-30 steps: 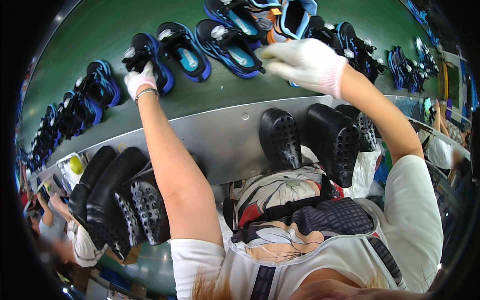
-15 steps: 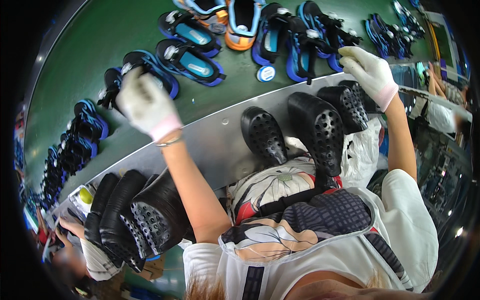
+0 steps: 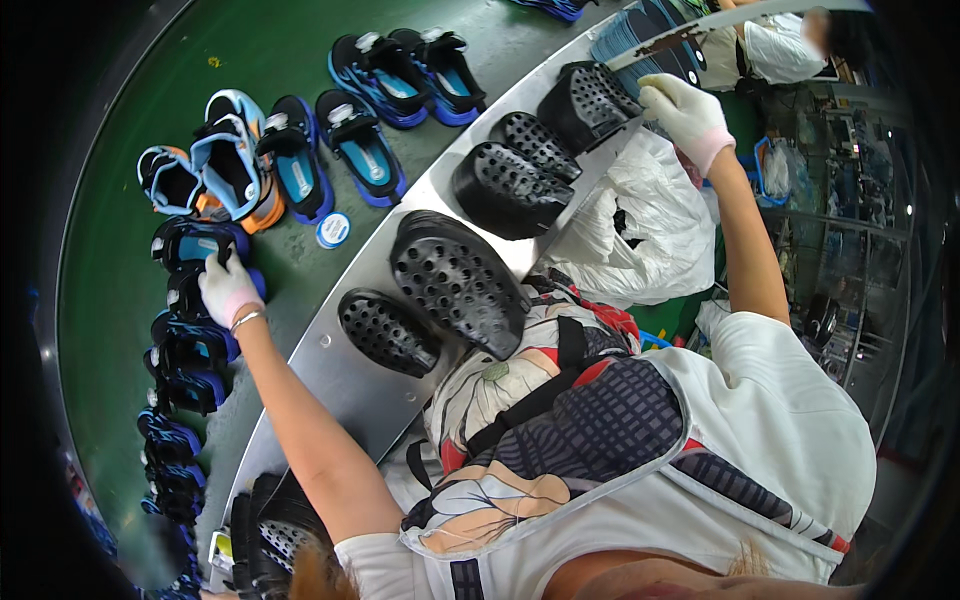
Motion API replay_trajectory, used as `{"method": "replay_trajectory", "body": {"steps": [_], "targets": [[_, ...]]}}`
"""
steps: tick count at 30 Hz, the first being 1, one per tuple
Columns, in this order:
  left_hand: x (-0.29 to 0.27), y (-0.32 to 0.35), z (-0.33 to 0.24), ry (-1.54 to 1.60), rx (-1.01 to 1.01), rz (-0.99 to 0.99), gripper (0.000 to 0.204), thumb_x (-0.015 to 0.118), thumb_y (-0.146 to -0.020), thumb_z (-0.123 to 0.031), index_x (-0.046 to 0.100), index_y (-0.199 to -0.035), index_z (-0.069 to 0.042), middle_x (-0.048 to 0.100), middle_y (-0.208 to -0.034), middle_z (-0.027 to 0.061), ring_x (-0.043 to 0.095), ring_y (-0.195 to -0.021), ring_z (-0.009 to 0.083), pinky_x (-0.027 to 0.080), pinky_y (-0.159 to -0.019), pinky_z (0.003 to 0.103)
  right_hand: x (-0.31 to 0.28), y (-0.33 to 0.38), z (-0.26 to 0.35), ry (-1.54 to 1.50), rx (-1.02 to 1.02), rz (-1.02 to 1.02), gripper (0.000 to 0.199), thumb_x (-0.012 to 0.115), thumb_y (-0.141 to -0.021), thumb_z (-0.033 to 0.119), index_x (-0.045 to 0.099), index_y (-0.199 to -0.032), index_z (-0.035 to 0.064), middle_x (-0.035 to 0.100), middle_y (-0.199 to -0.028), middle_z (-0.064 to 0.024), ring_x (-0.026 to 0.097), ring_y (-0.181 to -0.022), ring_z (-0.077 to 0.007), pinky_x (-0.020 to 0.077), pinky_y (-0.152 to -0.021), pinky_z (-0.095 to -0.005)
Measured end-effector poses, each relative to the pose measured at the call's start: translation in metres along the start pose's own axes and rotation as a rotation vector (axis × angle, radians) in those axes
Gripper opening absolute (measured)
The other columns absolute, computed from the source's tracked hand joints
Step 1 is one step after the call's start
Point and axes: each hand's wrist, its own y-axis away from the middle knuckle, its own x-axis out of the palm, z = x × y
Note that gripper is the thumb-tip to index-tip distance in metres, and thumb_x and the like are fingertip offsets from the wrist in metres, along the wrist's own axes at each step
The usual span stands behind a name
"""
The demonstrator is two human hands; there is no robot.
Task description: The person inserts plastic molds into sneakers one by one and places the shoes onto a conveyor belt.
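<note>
White-sleeved, wore a patterned apron [image 3: 600, 440] in red, peach and dark check. Had a few dark forms [image 3: 280, 535] near the left sleeve, partly hidden, and a crumpled white bag [image 3: 665, 250] just beyond the apron on the right. Faced a metal ledge [image 3: 345, 400] bearing five black forms [image 3: 450, 275], pierced with round holes and spread slantwise toward the upper right.

Held the right hand [image 3: 690, 122], white-gloved, at the far end of that line, with fingers curled toward the topmost form [image 3: 580, 110]. Could not tell touch from a narrow gap there, nor make out any grip.

Extended the left hand [image 3: 230, 288], also gloved, with a bracelet [image 3: 246, 318] at the wrist, past the ledge to a black-and-blue shoe [image 3: 182, 290] on the green table [image 3: 290, 265]. Had bent fingers at the shoe's near side, but could not tell light contact from a firm grip. Had that shoe second from the top in a long row down the table's left part.

Had a blue-and-white disc [image 3: 333, 230] lying flat between the ledge and the upper shoes. Saw, farther up, two orange-and-light-blue shoes [image 3: 228, 150] side by side, then two pairs of black-and-blue shoes [image 3: 375, 80] to their right. Saw, past the ledge's far end, a person [image 3: 775, 48] in white.
</note>
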Motion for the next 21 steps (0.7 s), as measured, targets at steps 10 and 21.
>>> {"method": "replay_trajectory", "body": {"steps": [10,21], "targets": [[-0.046,0.072,-0.025,-0.170,-0.047,0.093,0.057,0.063,-0.076,-0.055,0.060,-0.124,-0.024,0.050,-0.123,0.0275,0.052,-0.110,0.0425,0.045,-0.093,0.046,0.047,-0.026,-0.071,0.206,-0.231,0.228,0.057,0.065,-0.074,0.027,0.050,-0.127,0.0098,0.052,-0.123,-0.0161,0.056,-0.108,-0.0319,0.0456,-0.093,-0.0363],[-0.088,0.136,-0.032,0.299,-0.079,-0.018,0.049,0.065,-0.084,-0.035,0.058,-0.126,-0.009,0.052,-0.123,0.0232,0.053,-0.112,0.0350,0.042,-0.096,0.041,0.018,-0.038,-0.087,0.179,-0.342,0.293,0.049,0.072,-0.070,0.023,0.052,-0.112,0.0067,0.052,-0.114,-0.0159,0.059,-0.100,-0.0308,0.0485,-0.087,-0.0359]]}}
